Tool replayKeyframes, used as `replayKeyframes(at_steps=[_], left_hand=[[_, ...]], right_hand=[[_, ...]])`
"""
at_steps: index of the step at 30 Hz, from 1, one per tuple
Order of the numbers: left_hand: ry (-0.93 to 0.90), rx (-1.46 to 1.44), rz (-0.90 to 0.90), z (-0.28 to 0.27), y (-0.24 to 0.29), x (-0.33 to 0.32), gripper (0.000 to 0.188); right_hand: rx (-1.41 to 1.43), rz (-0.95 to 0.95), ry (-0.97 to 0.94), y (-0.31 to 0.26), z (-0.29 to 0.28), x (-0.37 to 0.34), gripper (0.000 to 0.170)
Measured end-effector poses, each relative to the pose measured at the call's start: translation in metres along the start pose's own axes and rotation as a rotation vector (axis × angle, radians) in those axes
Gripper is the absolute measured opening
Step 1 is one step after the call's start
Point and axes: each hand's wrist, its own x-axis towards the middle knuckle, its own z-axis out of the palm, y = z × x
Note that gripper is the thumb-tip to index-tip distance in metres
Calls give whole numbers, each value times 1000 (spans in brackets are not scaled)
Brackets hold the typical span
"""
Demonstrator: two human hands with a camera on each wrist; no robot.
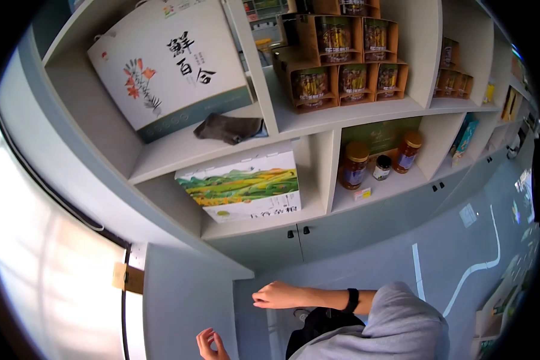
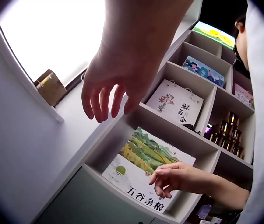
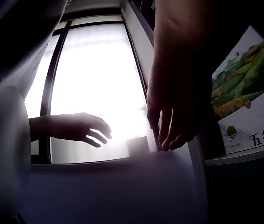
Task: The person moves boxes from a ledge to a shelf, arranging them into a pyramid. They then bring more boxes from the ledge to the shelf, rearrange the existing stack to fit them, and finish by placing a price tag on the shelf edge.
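Note:
My left hand (image 1: 210, 344) is at the bottom of the head view, fingers loosely bent and nothing in them. In the left wrist view the same hand (image 2: 111, 86) hangs with fingers pointing down. The right hand (image 1: 277, 295), below a black wristband (image 1: 351, 300), is in front of the lower cabinet with relaxed, slightly curled fingers around nothing. The right wrist view has this hand (image 3: 178, 112) hanging down, in shadow. Nearest on the shelves is a white grain gift box (image 1: 246, 186) with a painted green-field picture; both hands are apart from it.
Above stands a white lily box (image 1: 174, 66), with a crumpled dark cloth-like item (image 1: 229, 128) at its front. Jars in cardboard holders (image 1: 342, 60) and amber jars (image 1: 355, 163) fill neighbouring compartments. A bright window (image 1: 48, 240) with a small cardboard box (image 1: 129, 278) is on the left.

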Motion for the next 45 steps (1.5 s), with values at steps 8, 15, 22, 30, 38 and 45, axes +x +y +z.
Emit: replayKeyframes(at_steps=[8,15,22,30,38,45], left_hand=[[-420,-34,175,59,39,86,19],[-537,-83,336,100,60,121,16],[-629,-107,400,106,55,120,12],[-592,-91,431,94,39,128,12],[-545,-112,364,80,32,126,12],[-431,-52,265,55,18,126,15]], right_hand=[[-172,411,234,5,-48,-51,20],[-242,595,469,-7,-57,-78,20],[-273,686,558,-17,-53,-92,18],[-307,662,543,-21,-51,-80,20],[-264,664,438,-28,-55,-63,20],[-217,552,360,-14,-52,-42,19]])
